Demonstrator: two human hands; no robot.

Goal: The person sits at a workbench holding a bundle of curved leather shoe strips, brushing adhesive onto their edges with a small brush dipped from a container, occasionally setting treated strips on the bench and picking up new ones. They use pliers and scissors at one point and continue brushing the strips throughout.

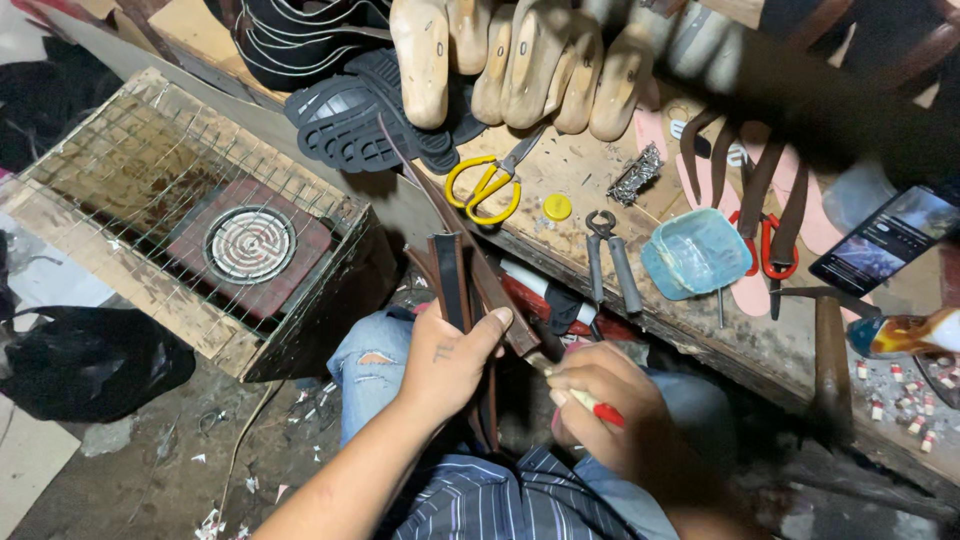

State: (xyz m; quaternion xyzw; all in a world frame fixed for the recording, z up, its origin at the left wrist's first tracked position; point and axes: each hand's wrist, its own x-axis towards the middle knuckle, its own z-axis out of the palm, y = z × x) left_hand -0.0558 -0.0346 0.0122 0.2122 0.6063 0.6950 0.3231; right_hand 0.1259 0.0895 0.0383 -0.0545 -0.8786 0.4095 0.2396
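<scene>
My left hand [450,365] grips a bundle of dark brown leather straps [452,280] that stand up from my lap, thumb pressed across them. One long strap [420,185] rises toward the bench. My right hand [605,400] is closed around a small tool with a pale and red handle [592,403], held just right of the straps' lower end. Both hands hover over my jeans-clad knees [375,350], in front of the wooden workbench edge [700,345].
On the bench lie yellow-handled scissors [485,185], pincers [610,260], a blue plastic tub [697,253], red scissors [775,250], a phone [885,238], a hammer [828,340], wooden shoe lasts [520,60] and black soles [360,115]. A wire-topped box with an electric coil heater [250,243] stands at left.
</scene>
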